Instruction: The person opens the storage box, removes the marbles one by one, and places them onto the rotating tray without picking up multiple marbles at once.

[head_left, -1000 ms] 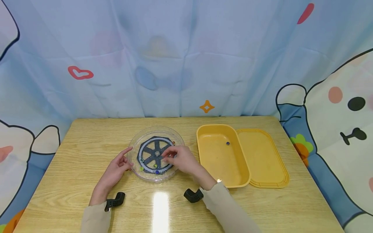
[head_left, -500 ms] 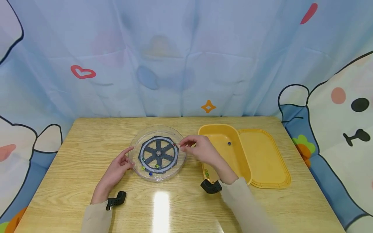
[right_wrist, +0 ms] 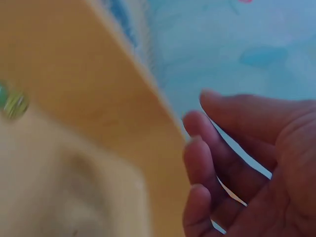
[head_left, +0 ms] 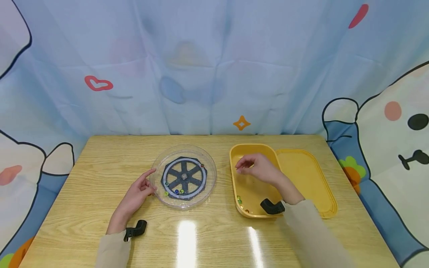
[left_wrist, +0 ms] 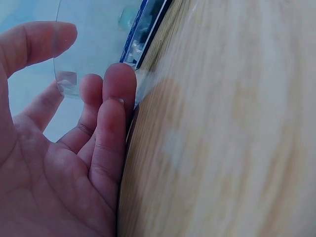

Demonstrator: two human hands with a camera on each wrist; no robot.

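Since half a second ago, the right hand (head_left: 262, 168) has crossed rightward from the rim of the clear dish (head_left: 212, 182) to hover over the yellow box (head_left: 257, 191). Its grip is loose, fingers softly bent, and the right wrist view shows nothing between the fingertips. Also shifted is the blue marble (head_left: 176, 191): from the dish's near side it now lies just beside a yellow-green marble (head_left: 182, 191), over the dark wheel (head_left: 185, 186). By contrast, the red marble (head_left: 202, 165) stays at the wheel's far right. At the dish's left edge, the left hand (head_left: 135, 193) hasn't let go; its grip holds the rim, the dish flat on the desk (head_left: 161, 238). Work seems to have passed from dish to box, where green and orange marbles (head_left: 247, 211) lie in the near left corner.
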